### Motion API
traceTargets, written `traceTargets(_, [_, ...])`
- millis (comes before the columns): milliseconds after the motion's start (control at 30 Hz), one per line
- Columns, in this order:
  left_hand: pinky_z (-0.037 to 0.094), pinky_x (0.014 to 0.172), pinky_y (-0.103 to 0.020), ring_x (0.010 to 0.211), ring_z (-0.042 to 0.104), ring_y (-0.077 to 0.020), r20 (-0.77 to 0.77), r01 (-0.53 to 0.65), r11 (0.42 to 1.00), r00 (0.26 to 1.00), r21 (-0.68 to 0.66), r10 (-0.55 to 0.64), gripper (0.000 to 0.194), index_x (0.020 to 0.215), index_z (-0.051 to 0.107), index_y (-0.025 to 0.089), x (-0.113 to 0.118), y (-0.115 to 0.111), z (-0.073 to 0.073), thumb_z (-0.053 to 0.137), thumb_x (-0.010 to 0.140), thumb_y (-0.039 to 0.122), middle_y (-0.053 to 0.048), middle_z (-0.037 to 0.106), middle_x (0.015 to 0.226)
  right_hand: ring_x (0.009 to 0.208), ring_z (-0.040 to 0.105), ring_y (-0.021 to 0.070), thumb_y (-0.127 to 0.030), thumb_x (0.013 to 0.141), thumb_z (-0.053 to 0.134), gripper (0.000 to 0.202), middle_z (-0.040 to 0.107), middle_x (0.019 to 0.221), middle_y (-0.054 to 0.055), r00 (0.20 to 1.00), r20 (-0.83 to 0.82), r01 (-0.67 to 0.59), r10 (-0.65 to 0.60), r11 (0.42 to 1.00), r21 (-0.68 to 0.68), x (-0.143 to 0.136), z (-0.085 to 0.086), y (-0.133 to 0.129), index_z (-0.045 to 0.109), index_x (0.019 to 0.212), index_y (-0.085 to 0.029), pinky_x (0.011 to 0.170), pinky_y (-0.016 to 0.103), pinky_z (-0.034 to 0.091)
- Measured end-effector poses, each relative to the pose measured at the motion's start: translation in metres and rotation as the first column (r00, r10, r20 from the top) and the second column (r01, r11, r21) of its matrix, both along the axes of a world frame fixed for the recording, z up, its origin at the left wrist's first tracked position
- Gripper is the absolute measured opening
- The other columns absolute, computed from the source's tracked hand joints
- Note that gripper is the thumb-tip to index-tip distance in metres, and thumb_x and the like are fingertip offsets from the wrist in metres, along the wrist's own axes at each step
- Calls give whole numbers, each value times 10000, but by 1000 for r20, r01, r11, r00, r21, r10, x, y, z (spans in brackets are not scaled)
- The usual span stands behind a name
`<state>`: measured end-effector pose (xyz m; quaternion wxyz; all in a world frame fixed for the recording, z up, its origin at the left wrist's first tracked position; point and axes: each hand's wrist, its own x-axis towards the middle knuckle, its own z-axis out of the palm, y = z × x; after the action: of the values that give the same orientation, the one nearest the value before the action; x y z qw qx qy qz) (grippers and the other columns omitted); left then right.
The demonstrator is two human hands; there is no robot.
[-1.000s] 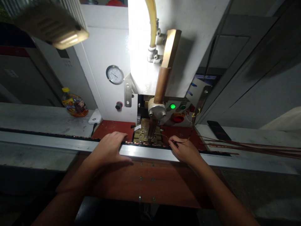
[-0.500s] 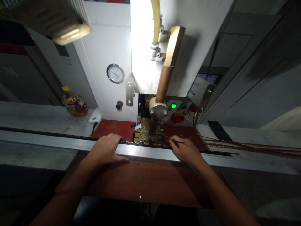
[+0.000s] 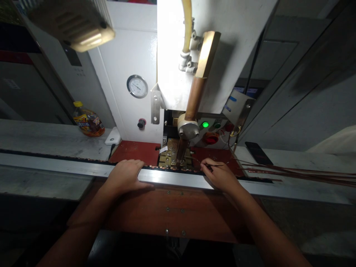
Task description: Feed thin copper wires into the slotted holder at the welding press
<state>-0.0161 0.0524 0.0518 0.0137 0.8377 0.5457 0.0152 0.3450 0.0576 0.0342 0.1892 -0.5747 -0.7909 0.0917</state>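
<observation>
A long aluminium rail (image 3: 164, 177) runs across the workbench, with a dark strip bearing small copper pieces (image 3: 151, 167) along its far edge. My left hand (image 3: 126, 176) wraps over the rail, fingers on the far side and thumb along the near face. At the rail's far edge, right of the electrode, my right hand (image 3: 218, 174) pinches a thin, dark, slender piece (image 3: 216, 165); its exact kind is too small to tell. Between the hands, the machine's copper electrode (image 3: 182, 150) points down at a brass fixture (image 3: 167, 160) just behind the rail. Whether its tip touches the strip is unclear.
Long thin copper strips (image 3: 300, 173) lie at the right, near a black phone (image 3: 258, 152). A bottle (image 3: 88, 120) and a white box (image 3: 112, 136) stand at the left. A lamp (image 3: 75, 27) hangs upper left. A green light (image 3: 205, 125) glows on the machine.
The whole view has shifted slightly. Both hands keep nearly the same places on and beside the rail, and the right hand's pinch looks much the same.
</observation>
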Motion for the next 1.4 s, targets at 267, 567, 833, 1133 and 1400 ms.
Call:
traceTargets(267, [502,860,-424,997,699,-359,-5,-9,1000,1000,-5,9,745,1053,691,190,-1,1,-1,625,706,846,-131,749,1063,842,702,222,-380,997,390,304,763,884,45,999,-29,21,-21,1000,20,-4,7,2,652,910,-252,792,324,438])
traceTargets(567, [507,862,-420,1008,696,-359,14,-24,1000,1000,-11,25,741,1057,697,201,-1,1,-2,637,691,842,-133,750,1074,842,702,235,-371,993,410,284,773,882,44,999,1,38,-38,998,50,-20,4,5,670,958,-261,770,323,440])
traceTargets(833, [511,866,-424,1009,698,-363,15,-28,1000,999,-13,28,750,1062,701,199,-1,1,-2,649,679,842,-133,751,1074,774,709,222,-339,978,450,253,767,810,33,996,79,45,-51,996,72,-34,4,4,689,989,-257,720,296,430])
traceTargets(1133, [507,873,-416,1008,696,-355,19,-33,999,999,-18,34,704,1030,697,210,0,0,0,664,684,822,-132,751,1068,822,714,209,-317,972,472,241,786,897,43,994,100,29,-38,996,87,-39,2,4,706,996,-263,726,275,442])
traceTargets(1400, [510,862,-432,1006,697,-370,34,-32,999,999,-19,33,715,1020,698,209,0,0,-1,662,676,835,-130,751,1070,795,710,209,-323,983,465,239,777,874,42,993,110,24,-31,998,66,-41,0,3,697,981,-264,696,276,431])
